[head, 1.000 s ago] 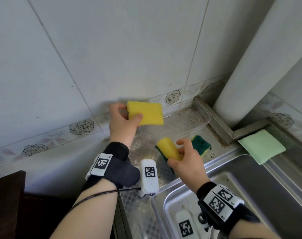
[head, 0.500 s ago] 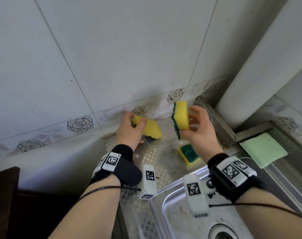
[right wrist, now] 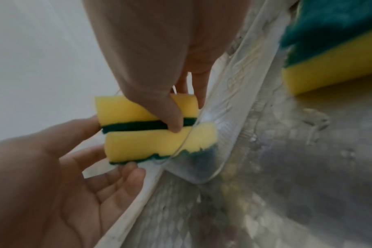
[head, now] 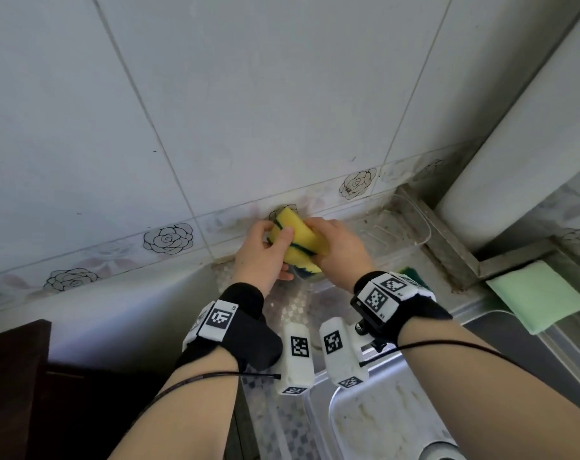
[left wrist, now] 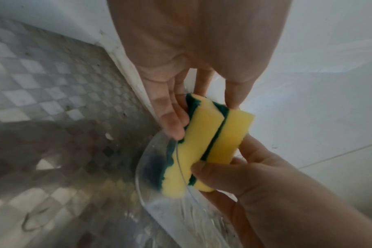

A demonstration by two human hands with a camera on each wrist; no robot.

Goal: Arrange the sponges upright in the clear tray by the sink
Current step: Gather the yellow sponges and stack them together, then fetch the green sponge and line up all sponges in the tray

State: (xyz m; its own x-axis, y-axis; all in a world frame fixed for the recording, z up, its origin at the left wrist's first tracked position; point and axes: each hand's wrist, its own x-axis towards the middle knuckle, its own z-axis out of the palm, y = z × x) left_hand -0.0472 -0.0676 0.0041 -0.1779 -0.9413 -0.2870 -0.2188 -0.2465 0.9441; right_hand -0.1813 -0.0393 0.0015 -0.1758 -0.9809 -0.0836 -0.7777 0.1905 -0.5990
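Sponges (head: 296, 242), two yellow blocks with dark green scouring faces, stand pressed together on edge at the left end of the clear tray (head: 411, 224), hard against the tiled wall (head: 282, 94) at the far side of the counter. My left hand (head: 260, 257) reaches in from the left, thumb laid across the nearer yellow face and fingers behind the pair. My right hand (head: 340, 249) closes in from the right, thumb (right wrist: 172, 115) on the green seam between them, fingers curled over the far side. Both forearms angle inward toward the wall. A third sponge (right wrist: 338, 55) lies flat, green side up, on the steel counter (left wrist: 53, 94) just near the tray.
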